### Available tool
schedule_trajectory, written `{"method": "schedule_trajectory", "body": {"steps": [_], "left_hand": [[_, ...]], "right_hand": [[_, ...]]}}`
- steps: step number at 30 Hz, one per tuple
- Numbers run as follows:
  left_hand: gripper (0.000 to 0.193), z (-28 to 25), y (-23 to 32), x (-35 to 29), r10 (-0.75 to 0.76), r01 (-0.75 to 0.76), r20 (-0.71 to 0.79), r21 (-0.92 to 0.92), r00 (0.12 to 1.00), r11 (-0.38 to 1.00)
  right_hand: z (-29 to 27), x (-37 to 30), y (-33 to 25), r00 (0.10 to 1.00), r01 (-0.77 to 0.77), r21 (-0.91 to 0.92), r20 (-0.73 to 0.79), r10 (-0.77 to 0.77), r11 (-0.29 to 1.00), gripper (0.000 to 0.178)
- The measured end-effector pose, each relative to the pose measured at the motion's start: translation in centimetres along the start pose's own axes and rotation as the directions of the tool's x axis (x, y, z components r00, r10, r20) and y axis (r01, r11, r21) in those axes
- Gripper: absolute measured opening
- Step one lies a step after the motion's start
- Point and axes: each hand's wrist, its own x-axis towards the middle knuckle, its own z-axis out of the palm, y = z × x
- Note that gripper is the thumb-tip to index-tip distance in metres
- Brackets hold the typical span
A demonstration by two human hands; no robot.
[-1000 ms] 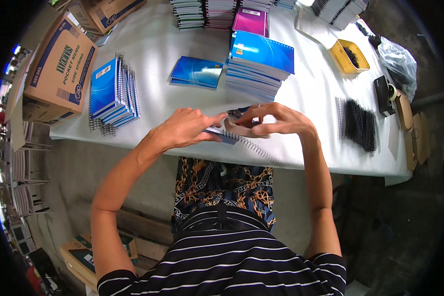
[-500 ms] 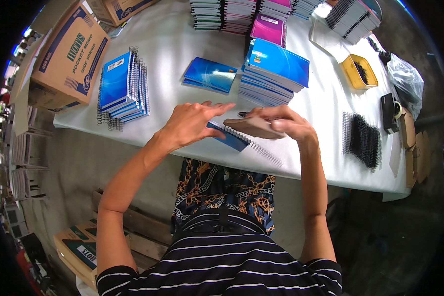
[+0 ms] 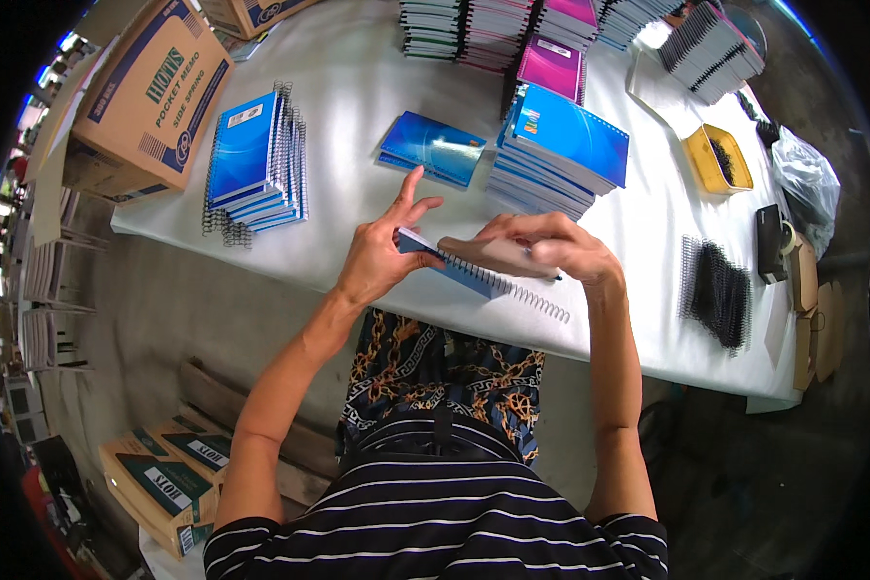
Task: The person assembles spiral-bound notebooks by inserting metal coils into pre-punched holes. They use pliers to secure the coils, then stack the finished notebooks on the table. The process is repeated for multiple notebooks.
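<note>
A blue notebook (image 3: 462,278) stands on edge near the front of the white table, its spine up. My left hand (image 3: 377,251) pinches its left end between thumb and fingers, the index finger pointing away. Along the spine runs a spiral wire (image 3: 539,302), and its loose end sticks out past the notebook's right end. My right hand (image 3: 563,244) grips a flat tan slab (image 3: 485,255) right against the coil; its material is unclear. A small dark tip shows under that hand, too small to name.
Ahead lie thin blue covers (image 3: 433,147) and a tall stack of blue notebooks (image 3: 570,135). Coiled notebooks (image 3: 251,159) are piled at left by a carton (image 3: 150,92). To the right are a yellow tray (image 3: 715,159), black coils (image 3: 715,295) and a tape dispenser (image 3: 770,242).
My left hand has turned its index finger away and now pinches the notebook's end. The coil and slab have shifted slightly right. The whole view has shifted a little.
</note>
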Motion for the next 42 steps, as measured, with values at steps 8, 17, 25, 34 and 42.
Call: {"method": "schedule_trajectory", "body": {"steps": [8, 17, 25, 34, 42], "left_hand": [[0.108, 0.4, -1.3, -0.3, 0.018, -0.019, -0.015, -0.071, 1.000, 0.997], [0.106, 0.2, -0.8, -0.7, -0.027, 0.028, 0.009, -0.113, 1.000, 0.993], [0.086, -1.3, -0.9, -0.6, -0.042, 0.086, 0.194, -0.222, 0.980, 0.971], [0.067, -1.2, -2.0, 0.3, 0.147, -0.010, 0.315, -0.398, 0.938, 0.917], [0.069, -0.9, 1.1, -1.5, 0.045, -0.032, 0.067, -0.183, 0.997, 0.983]], "right_hand": [[0.3, 1.0, 0.2, 1.000, 0.025, 0.033, -0.015, -0.025, 0.999, 0.065], [0.6, 1.8, -0.3, 0.996, -0.083, -0.118, -0.048, 0.078, 0.990, 0.053], [0.8, -0.7, -1.6, 0.980, 0.095, -0.076, -0.170, -0.106, 0.993, 0.059], [-0.5, -14.8, 2.6, 0.678, -0.668, -0.572, -0.731, 0.073, 0.476, 0.045], [7.2, -3.4, 5.7, 0.739, -0.394, -0.792, -0.574, -0.353, 0.466, 0.047]]}}
